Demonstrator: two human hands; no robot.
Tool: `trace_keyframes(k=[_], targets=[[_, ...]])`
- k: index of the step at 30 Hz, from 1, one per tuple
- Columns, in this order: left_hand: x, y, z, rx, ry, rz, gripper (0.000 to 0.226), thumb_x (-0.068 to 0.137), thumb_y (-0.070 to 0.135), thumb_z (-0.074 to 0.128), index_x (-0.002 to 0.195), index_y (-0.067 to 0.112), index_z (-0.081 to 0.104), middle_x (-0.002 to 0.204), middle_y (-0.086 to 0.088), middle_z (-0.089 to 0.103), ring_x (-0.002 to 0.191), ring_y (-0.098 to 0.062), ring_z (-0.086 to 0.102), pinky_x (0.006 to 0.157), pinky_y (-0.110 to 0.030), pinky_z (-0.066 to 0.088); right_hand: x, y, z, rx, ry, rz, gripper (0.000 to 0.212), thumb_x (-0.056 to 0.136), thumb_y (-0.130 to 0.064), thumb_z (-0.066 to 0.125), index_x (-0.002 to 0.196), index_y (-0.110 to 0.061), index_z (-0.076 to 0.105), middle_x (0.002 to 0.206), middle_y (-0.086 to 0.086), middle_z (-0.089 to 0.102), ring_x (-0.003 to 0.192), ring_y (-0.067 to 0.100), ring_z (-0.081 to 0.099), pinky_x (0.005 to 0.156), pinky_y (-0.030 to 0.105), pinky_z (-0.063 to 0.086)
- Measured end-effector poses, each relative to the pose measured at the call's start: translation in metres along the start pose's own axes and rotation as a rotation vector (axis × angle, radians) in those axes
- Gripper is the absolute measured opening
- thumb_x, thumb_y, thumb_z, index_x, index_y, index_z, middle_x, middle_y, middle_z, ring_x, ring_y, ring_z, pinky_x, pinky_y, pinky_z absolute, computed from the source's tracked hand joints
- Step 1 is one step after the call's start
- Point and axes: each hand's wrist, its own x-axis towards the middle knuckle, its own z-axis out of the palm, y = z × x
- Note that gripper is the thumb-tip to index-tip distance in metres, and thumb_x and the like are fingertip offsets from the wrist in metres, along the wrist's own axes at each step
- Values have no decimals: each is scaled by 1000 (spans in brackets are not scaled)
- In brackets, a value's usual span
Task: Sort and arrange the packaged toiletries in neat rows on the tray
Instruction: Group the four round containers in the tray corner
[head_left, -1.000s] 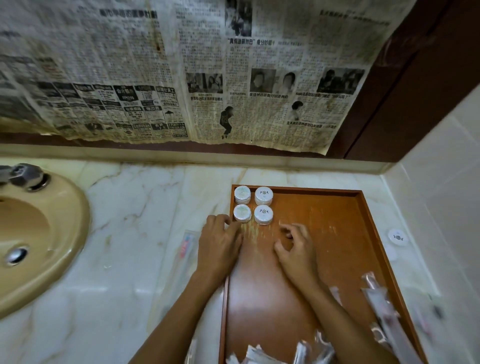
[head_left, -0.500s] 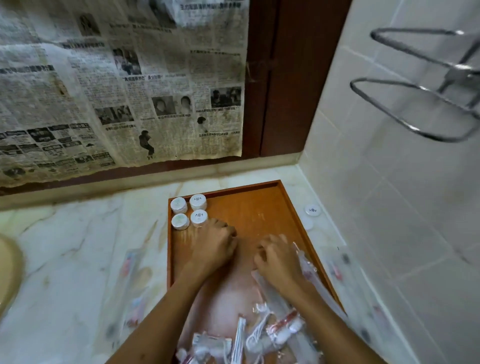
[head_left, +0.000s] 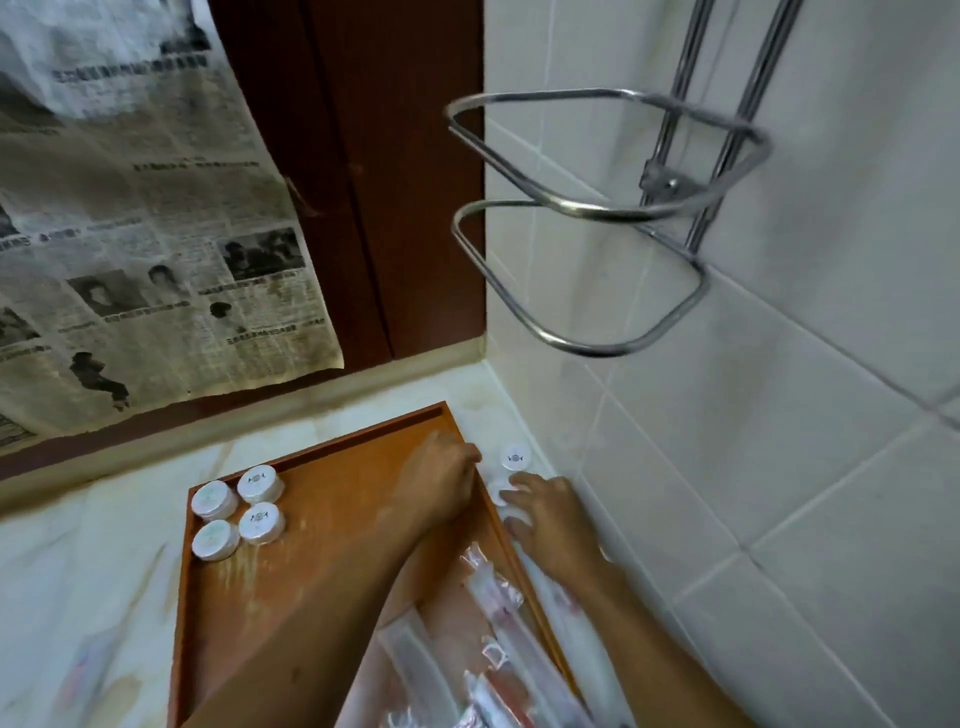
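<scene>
The brown wooden tray (head_left: 291, 613) lies on the marble counter. Several white round tubs (head_left: 238, 512) stand in a square block in its far left corner. Clear packets holding toothbrushes (head_left: 493, 623) are heaped at the tray's near right. My left hand (head_left: 441, 480) reaches across the tray to its right rim, fingers curled and hidden behind the hand. My right hand (head_left: 550, 517) is on the counter right of the tray, fingers spread and touching a white round tub (head_left: 497, 492). Another white tub (head_left: 515, 457) stands just beyond, by the tiled wall.
A chrome wire rack (head_left: 597, 208) juts out from the tiled wall (head_left: 779, 415) above my right hand. Old newspaper (head_left: 156, 234) hangs at the back left beside a dark wooden frame (head_left: 363, 182). A blurred packet (head_left: 88, 670) lies on the marble counter (head_left: 78, 545) left of the tray.
The view has swung right. Both hands have moved from the tray's middle to its right edge; my right hand has gone over the rim onto the counter by the loose tubs.
</scene>
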Motion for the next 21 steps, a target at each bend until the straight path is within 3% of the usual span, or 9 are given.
trace_keyframes(k=[3,7,11,13,15,18,21], targets=[[30,10,7,51,-36,-17,32,87,14,51,114,18,68,110,-7,67,102,-25,56,82,-35,48,-11,-3,1,-15,87,103,32,80,-29,72,111,-20,71,122,0,63,99,28,54,89,35,47],[56,24,18,235,-223,5,24,89,30,52,108,18,61,107,-5,59,106,-26,51,78,-36,41,-24,-4,12,38,176,212,31,64,-32,85,85,-18,66,84,-2,63,75,22,56,65,34,52],[69,27,31,190,-334,-40,35,85,42,61,113,22,58,113,-4,51,111,-23,45,78,-36,27,-26,-2,13,65,264,209,26,70,-33,80,87,-19,65,81,-2,64,74,21,58,64,34,53],[70,24,32,142,-304,-44,36,83,41,64,111,20,59,111,-3,53,108,-22,47,79,-36,30,-26,-1,10,49,323,192,20,86,-35,60,85,-17,67,76,0,65,70,21,60,61,32,52],[65,22,30,42,-237,-39,29,81,38,64,99,16,61,102,-4,58,100,-23,53,77,-35,36,-25,-1,9,181,380,245,34,94,-31,41,87,-14,70,75,1,69,69,20,63,61,31,51],[46,19,22,-189,-115,-68,19,81,28,66,84,11,57,88,-6,59,87,-27,56,65,-32,34,-27,-4,3,500,457,388,27,93,-19,46,96,-11,71,84,1,72,76,16,66,69,30,52],[12,12,10,-307,18,-143,28,83,20,69,108,9,64,97,-5,58,91,-24,55,72,-29,36,-23,-5,2,645,470,437,20,92,-3,51,93,-13,69,77,-4,68,67,9,66,66,33,53]])
